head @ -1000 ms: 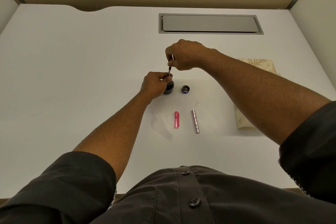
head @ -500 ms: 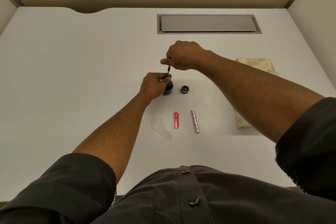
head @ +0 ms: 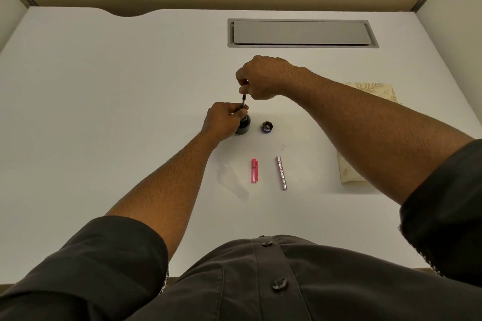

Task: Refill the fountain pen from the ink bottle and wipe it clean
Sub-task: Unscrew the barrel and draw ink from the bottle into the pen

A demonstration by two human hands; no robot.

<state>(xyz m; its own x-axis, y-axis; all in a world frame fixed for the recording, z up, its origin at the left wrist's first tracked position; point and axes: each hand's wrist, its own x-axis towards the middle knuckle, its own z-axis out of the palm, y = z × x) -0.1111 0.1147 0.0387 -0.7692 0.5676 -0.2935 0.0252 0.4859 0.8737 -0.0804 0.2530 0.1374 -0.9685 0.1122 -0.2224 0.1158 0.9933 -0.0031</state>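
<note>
Head view shows the ink bottle (head: 244,124) standing near the middle of the white desk (head: 104,112), with the left hand (head: 224,120) curled round its neck and shoulder to steady it. The right hand (head: 260,77) pinches the top of the thin pen section (head: 243,100), which stands upright with its lower end in the bottle mouth.

That section looks light, stiff and narrow, likely slick once inked, so a fingertip pinch high up suits it. The glass bottle is small and could tip, so a hold low round its body seems safest.

Bottle cap (head: 267,127) lies just beside the bottle; the pink pen cap (head: 254,171) and silver barrel (head: 281,172) lie nearer the front edge. The right forearm covers much of the cloth (head: 370,91) by the right edge. The nib and ink level are hidden.
</note>
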